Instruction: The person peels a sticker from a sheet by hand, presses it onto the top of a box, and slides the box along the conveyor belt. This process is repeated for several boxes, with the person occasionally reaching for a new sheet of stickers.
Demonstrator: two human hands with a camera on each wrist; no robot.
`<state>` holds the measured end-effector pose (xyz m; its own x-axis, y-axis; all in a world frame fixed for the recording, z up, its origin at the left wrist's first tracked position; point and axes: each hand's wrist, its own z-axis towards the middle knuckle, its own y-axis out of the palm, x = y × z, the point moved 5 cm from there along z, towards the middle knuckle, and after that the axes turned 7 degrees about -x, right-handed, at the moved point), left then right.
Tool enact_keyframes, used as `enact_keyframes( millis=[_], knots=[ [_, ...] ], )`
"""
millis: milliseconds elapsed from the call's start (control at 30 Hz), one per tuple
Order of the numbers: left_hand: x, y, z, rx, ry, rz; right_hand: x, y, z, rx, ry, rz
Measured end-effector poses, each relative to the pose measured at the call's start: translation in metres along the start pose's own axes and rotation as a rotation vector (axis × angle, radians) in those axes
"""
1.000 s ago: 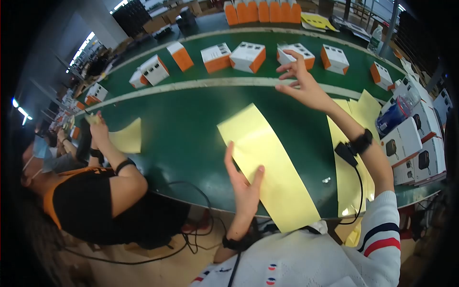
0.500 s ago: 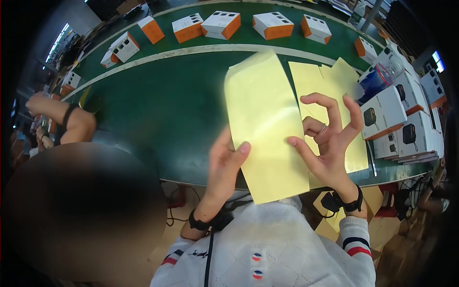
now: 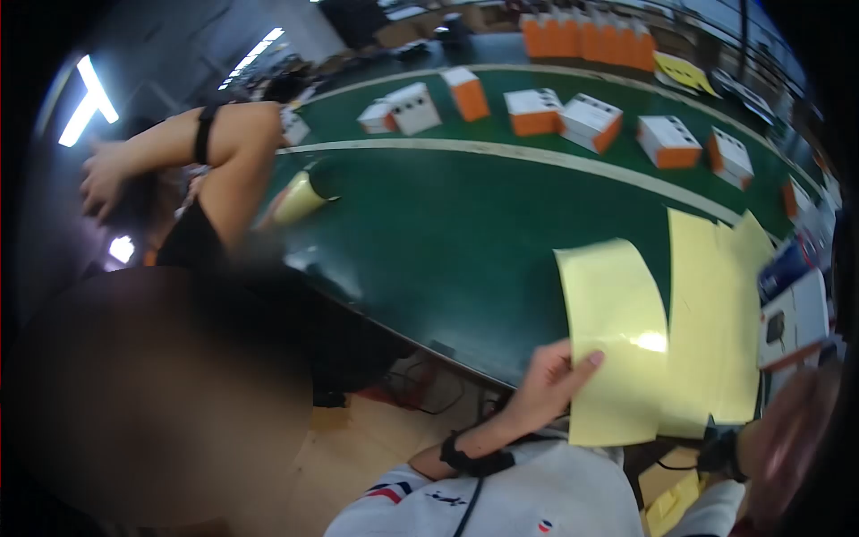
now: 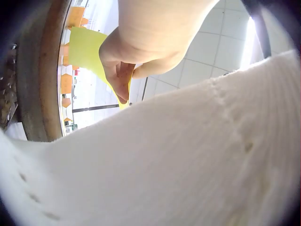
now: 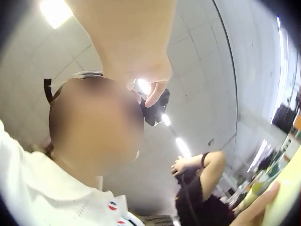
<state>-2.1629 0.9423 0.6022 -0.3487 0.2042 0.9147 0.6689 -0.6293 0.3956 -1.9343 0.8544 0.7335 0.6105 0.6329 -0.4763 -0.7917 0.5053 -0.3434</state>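
Note:
My left hand (image 3: 550,385) pinches a glossy yellow paper sheet (image 3: 617,313) at its left edge, thumb on the front. The sheet bends upright over the front of the green table (image 3: 429,242). In the left wrist view the left hand (image 4: 141,56) grips the same sheet (image 4: 87,52) by its edge. My right hand (image 3: 792,438) is a blur at the right edge of the head view. The right wrist view shows the right hand (image 5: 141,70) raised beside the head, fingers at a small black device (image 5: 156,107); its hold there I cannot tell.
More yellow sheets (image 3: 711,331) lie to the right of the held one. White boxes (image 3: 792,318) and a blue-labelled bottle (image 3: 792,264) stand at the right edge. White-and-orange boxes (image 3: 591,121) line the back strip. Another person's arm (image 3: 237,152) is raised at left.
My right hand has left the sheet and risen toward the head. The left hand keeps the sheet. The head view has turned left, and the neighbour's arm has lifted.

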Motion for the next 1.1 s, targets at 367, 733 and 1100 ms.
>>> enact_keyframes(
  millis=[367, 733, 1100],
  knots=[
    [0.016, -0.025, -0.020, -0.016, -0.047, -0.043, -0.014, -0.029, 0.013, 0.148, -0.012, -0.040],
    [0.016, -0.019, -0.014, 0.006, -0.142, 0.255, -0.180, -0.116, -0.041, 0.452, -0.307, -0.279],
    [-0.011, 0.003, -0.009, -0.364, -0.226, 0.292, -0.307, -0.055, -0.068, 0.302, -0.604, -0.370]
  ],
)
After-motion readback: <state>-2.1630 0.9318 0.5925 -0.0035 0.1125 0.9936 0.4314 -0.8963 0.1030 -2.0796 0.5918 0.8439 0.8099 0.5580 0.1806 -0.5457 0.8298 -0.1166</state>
